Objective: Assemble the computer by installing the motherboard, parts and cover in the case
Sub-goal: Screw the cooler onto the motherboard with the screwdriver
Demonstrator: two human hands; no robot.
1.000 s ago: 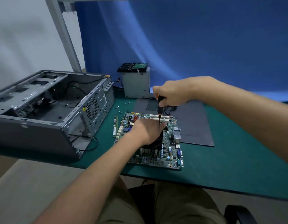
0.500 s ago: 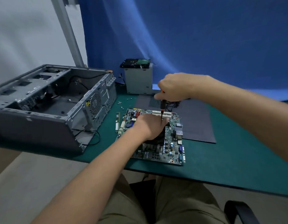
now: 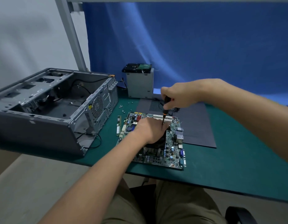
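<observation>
Working a screwdriver (image 3: 165,109) tip-down on a motherboard (image 3: 170,149) flat on the green mat (image 3: 237,159).
Lies just right of the open case (image 3: 43,126), long axis running from the near table edge toward the backdrop, ports facing right. Clamps the near-upright screwdriver handle in the curled right hand (image 3: 177,97). Covers the black cooler with the left hand (image 3: 149,130), fingertips hidden, grip impossible to tell. Shows a yellow sticker (image 3: 90,107) on the case, unreadable.

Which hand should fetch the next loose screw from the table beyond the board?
Left, probably. The right hand grips the screwdriver, tip down on the motherboard. The left hand rests on that board, shows no tool, and lies nearer the loose screws.
</observation>
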